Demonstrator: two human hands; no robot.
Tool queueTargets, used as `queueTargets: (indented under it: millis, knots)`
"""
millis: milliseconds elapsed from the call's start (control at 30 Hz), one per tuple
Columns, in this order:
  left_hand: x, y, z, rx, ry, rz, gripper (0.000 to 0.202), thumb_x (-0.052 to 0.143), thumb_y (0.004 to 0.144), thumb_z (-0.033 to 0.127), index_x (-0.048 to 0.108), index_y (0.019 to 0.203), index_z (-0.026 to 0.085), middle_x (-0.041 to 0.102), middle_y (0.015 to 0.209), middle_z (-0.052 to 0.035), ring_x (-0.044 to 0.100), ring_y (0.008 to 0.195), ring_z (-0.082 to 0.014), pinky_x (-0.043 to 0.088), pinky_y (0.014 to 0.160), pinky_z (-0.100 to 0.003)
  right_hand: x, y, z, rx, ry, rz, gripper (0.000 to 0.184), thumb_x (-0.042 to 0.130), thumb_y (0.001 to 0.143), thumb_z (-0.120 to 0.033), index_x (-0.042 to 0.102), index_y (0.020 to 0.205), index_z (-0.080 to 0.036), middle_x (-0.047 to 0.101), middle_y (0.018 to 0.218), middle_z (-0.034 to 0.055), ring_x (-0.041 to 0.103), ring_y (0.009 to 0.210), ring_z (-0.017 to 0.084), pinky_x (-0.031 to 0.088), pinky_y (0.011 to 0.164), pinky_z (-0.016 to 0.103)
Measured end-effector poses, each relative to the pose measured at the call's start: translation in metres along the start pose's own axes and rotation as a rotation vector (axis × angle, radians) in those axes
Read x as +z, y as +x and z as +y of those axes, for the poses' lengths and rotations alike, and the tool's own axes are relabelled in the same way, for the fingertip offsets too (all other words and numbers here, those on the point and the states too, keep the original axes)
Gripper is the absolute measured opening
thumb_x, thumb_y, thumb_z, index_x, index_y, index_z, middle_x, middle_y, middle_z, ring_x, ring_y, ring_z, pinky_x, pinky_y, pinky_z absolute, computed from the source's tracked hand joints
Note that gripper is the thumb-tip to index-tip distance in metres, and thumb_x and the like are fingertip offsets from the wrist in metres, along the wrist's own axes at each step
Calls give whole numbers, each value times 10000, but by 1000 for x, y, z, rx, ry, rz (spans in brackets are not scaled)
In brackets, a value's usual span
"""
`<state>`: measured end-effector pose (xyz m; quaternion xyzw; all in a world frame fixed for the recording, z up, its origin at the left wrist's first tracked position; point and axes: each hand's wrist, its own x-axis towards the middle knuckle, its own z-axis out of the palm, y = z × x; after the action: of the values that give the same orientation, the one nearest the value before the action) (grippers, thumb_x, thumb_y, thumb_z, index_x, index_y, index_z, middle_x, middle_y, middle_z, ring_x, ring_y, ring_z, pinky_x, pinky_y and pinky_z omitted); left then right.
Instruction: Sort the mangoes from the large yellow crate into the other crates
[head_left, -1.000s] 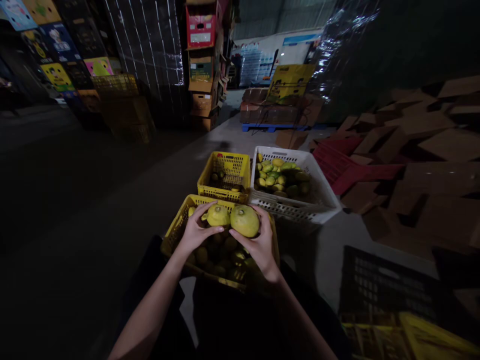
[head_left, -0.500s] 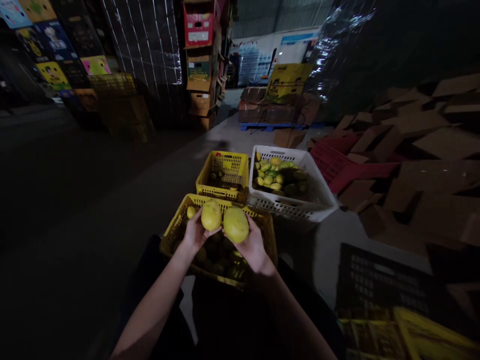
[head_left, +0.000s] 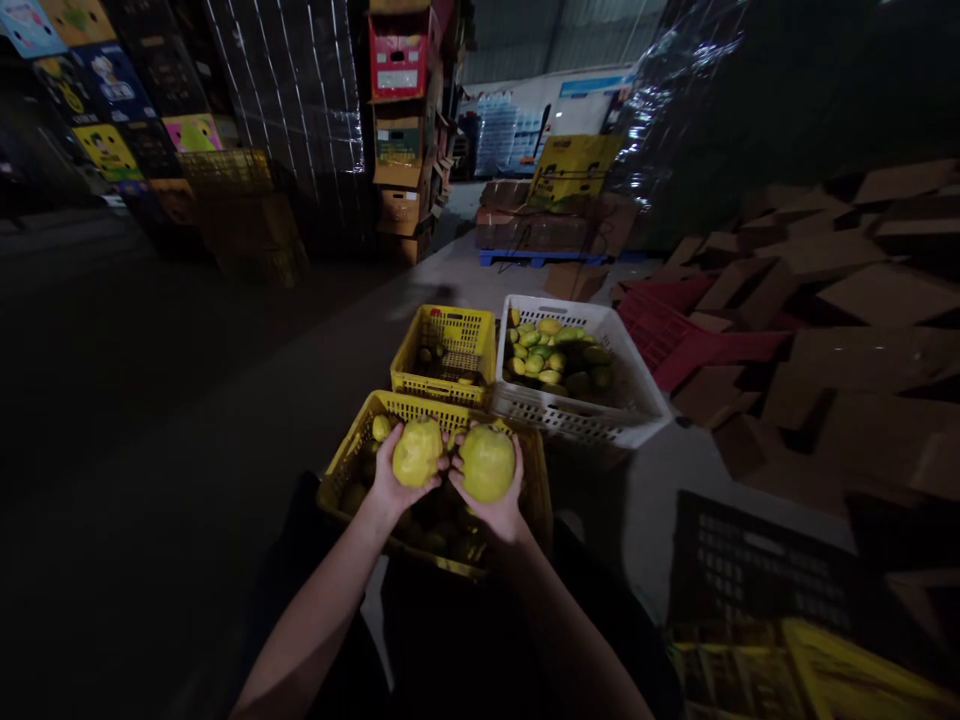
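Note:
My left hand (head_left: 387,486) is wrapped round a yellow papaya (head_left: 418,452). A larger, greener-yellow papaya (head_left: 487,463) rests in my right hand (head_left: 504,512), its fingers curled about the sides. Both fruits are held side by side, slightly apart, with their ends tipped toward me. Below them is the near yellow crate (head_left: 346,455), where more fruit lies in shadow, partly hidden by my hands and forearms. One small yellow fruit (head_left: 381,428) shows at its far left corner.
Behind stands a second yellow crate (head_left: 480,340) with a few fruits. Beside it, a white crate (head_left: 637,370) holds many yellow-green fruits. Flattened cardboard (head_left: 862,380) and a red crate (head_left: 675,330) are piled right. A black crate (head_left: 750,550) lies at lower right.
Both papayas have been turned in my hands, so their ends now face me more. My hands have moved slightly apart, the right one a little lower and to the right.

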<state>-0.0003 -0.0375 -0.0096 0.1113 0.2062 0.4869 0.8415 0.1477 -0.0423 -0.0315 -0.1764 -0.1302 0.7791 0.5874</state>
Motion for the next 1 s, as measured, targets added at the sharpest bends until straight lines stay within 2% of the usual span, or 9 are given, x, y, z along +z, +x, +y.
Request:
queueTargets:
  millis: [133,300,367,467,600,700,767,867,1000]
  knots:
    - [-22,-1,-1,-92,260,-17,512,465,812,685,617,881,202,604,699,-89,521,420,-172,396,347,-287,-20,-1,5,-7,-116,-177,525,604,678,-742,629,815,-236,606,638,-21,485,451,129,430,419,258]
    - [-50,3,-2,-256,371,135,546,608,639,703,636,849,200,655,778,-158,686,671,-351,517,511,-453,-45,-3,4,147,-133,-269,590,725,495,-756,521,646,-223,482,508,-64,513,422,150,453,370,310]
    - [-51,2,-2,-260,363,189,523,624,647,692,645,838,206,666,778,-164,704,745,-381,533,556,-471,-45,-4,3,187,-151,-328,592,767,446,-723,514,619,-217,477,490,-67,523,416,153,462,363,323]
    - [-38,-3,0,-196,319,183,487,611,724,663,658,881,205,686,832,-162,708,758,-363,549,552,-456,-31,-7,0,122,-198,-361,563,778,489,-689,588,700,-203,556,532,-45,508,402,130,465,373,293]
    - [-8,-7,3,-18,200,68,429,541,879,562,665,1049,189,696,886,-117,685,673,-251,543,487,-348,1,-9,-4,-40,-144,-105,504,717,637,-678,671,861,-229,683,702,2,554,466,137,489,414,276]
    - [5,-1,3,100,53,98,376,461,983,451,647,1222,228,728,988,-87,706,790,-209,571,579,-300,15,-6,-7,-104,1,143,358,660,794,-565,701,960,-249,743,896,24,664,697,165,579,597,292]
    - [7,5,1,155,-37,174,374,447,1008,403,611,1317,268,743,1048,-65,715,908,-199,597,704,-312,16,-1,-7,-99,122,251,308,609,859,-502,703,992,-241,750,946,33,689,819,171,601,691,287]
    - [3,14,-2,177,-140,260,412,450,1016,369,560,1394,247,757,1020,-67,720,951,-199,605,835,-346,10,5,-5,-64,274,386,283,540,894,-444,694,990,-228,750,920,46,705,867,175,619,696,280]
    - [-6,24,-6,134,-203,290,417,455,1017,359,552,1385,187,756,972,-95,728,916,-206,621,809,-326,-4,13,-1,-43,336,473,266,548,874,-432,680,978,-226,750,910,49,715,872,183,626,666,282]
